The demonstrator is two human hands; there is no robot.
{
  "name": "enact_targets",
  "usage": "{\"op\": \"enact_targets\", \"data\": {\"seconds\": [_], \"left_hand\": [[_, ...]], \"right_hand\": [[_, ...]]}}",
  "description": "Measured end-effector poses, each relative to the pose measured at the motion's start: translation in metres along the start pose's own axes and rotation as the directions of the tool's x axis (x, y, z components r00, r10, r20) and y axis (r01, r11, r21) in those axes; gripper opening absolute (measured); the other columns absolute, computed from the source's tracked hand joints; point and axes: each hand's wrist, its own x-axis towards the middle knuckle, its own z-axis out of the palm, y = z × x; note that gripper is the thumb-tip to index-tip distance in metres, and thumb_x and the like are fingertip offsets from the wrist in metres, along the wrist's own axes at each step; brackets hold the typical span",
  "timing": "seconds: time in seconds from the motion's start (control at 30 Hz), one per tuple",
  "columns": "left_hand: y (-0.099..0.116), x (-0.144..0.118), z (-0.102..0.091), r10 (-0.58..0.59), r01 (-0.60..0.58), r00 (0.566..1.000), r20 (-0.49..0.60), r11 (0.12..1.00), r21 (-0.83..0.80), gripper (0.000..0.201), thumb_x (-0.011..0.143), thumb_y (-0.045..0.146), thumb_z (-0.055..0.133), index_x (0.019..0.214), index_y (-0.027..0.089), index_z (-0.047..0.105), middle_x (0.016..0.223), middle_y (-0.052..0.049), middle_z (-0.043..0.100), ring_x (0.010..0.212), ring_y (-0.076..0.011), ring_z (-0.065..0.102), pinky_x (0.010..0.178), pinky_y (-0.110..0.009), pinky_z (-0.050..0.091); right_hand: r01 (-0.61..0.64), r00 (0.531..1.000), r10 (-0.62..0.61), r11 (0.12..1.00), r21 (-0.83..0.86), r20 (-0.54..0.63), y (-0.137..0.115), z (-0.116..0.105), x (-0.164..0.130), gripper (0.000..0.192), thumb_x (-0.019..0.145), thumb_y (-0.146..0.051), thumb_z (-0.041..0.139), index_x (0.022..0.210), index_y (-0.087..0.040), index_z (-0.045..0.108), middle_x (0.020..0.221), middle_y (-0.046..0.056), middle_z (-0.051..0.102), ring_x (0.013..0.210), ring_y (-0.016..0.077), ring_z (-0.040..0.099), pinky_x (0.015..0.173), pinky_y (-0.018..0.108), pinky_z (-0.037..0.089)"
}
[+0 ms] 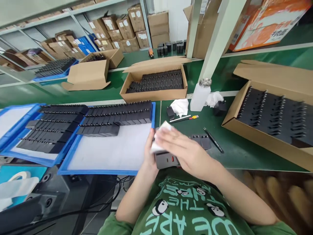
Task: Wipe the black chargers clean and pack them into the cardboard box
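Left hand (148, 154) and right hand (184, 148) were near the six-o'clock edge of the green desk (234, 158); at their nine o'clock lay a blue-rimmed tray (102, 155). The left clamped a dark casing (164, 160); the right, fingers together, held a white cloth (155, 148) against it.

For the left hand (149, 151): positioned just left of the white wipe (155, 148), curled in a grip. For the left forearm (137, 192): angled up toward the wipe from the near left, with elbow bent. For the right hand (184, 147): laid across the wipe, back upward, fingers (168, 138) extended leftward, close together and touching it. For the right forearm (234, 186): slanted in from the wipe's near right.
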Motion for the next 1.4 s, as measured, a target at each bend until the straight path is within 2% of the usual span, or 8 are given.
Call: {"op": "enact_targets", "data": {"seconds": [0.13,0.37,0.63,0.77,0.87,0.97,1.13,1.4], "left_hand": [[0.002,-0.002,-0.007,-0.203,0.208,0.978,0.055,0.903,-0.376,0.061,0.085,0.071,0.053,0.078,0.013,0.068,0.068,-0.004,0.067,0.065,-0.0169,0.068,0.067,-0.027,0.057],[-0.008,0.001,-0.018,-0.273,0.311,0.95,0.148,0.833,-0.458,0.058,0.075,0.067,0.069,0.078,0.009,0.067,0.067,-0.009,0.066,0.059,-0.0163,0.064,0.057,-0.025,0.053],[0.016,-0.009,-0.051,-0.16,0.175,0.984,0.075,0.823,-0.541,0.058,0.077,0.071,0.062,0.085,0.013,0.065,0.069,-0.005,0.063,0.055,-0.0151,0.058,0.051,-0.027,0.05],[0.02,-0.012,-0.056,-0.163,0.122,0.986,-0.029,0.833,-0.539,0.056,0.08,0.067,0.061,0.088,0.011,0.066,0.071,-0.008,0.066,0.056,-0.0172,0.061,0.052,-0.029,0.051],[0.019,-0.012,-0.051,-0.168,0.104,0.983,-0.071,0.837,-0.537,0.058,0.076,0.067,0.065,0.087,0.011,0.066,0.069,-0.008,0.066,0.056,-0.0176,0.061,0.053,-0.029,0.051],[0.018,-0.011,-0.043,-0.16,0.085,0.982,-0.096,0.842,-0.533,0.06,0.073,0.067,0.069,0.091,0.01,0.066,0.071,-0.009,0.068,0.058,-0.0186,0.063,0.056,-0.03,0.052],[0.017,-0.012,-0.031,-0.133,0.049,0.984,-0.12,0.844,-0.534,0.055,0.074,0.063,0.069,0.09,0.01,0.068,0.075,-0.008,0.071,0.06,-0.019,0.065,0.06,-0.03,0.053],[0.017,-0.007,-0.011,-0.227,0.149,0.971,-0.074,0.819,-0.555,0.053,0.074,0.064,0.069,0.084,0.012,0.068,0.069,-0.006,0.068,0.056,-0.0163,0.062,0.054,-0.026,0.049]], "right_hand": [[0.17,0.96,-0.168,0.985,0.011,0.222,-0.006,-0.004,-0.007,0.042,0.102,-0.006,0.031,0.135,-0.009,0.056,0.145,0.005,0.053,0.142,0.0135,0.039,0.125,0.035,0.024],[0.346,0.895,-0.329,0.938,-0.004,0.303,0.002,-0.027,-0.016,0.036,0.103,-0.012,0.037,0.131,-0.008,0.058,0.143,0.007,0.055,0.138,0.0177,0.046,0.121,0.038,0.037],[0.087,0.966,-0.053,0.989,-0.124,0.251,0.044,-0.007,-0.013,0.035,0.094,-0.004,0.037,0.115,-0.013,0.065,0.135,0.013,0.062,0.127,0.0209,0.058,0.104,0.039,0.055],[-0.107,0.956,0.139,0.985,-0.135,0.259,0.029,-0.006,0.012,0.034,0.096,-0.015,0.046,0.129,-0.017,0.054,0.145,0.013,0.052,0.137,0.0253,0.048,0.108,0.047,0.05],[-0.046,0.991,0.05,0.998,-0.039,0.124,-0.005,-0.01,0.021,0.032,0.096,-0.021,0.053,0.127,-0.015,0.054,0.13,0.012,0.061,0.124,0.0214,0.055,0.105,0.039,0.051],[0.104,0.984,-0.105,0.994,0.01,0.147,-0.031,-0.003,0.018,0.031,0.096,-0.018,0.05,0.125,-0.01,0.056,0.126,0.013,0.063,0.121,0.022,0.056,0.106,0.037,0.048],[0.049,0.992,-0.043,0.998,-0.051,0.117,-0.03,0.009,0.002,0.035,0.096,-0.011,0.047,0.13,-0.01,0.054,0.125,0.011,0.065,0.117,0.0228,0.057,0.103,0.041,0.046],[-0.103,0.992,0.117,0.97,-0.219,0.053,-0.018,0.002,-0.01,0.027,0.096,-0.018,0.048,0.12,-0.015,0.061,0.11,0.013,0.062,0.1,0.0258,0.057,0.082,0.042,0.05]]}}
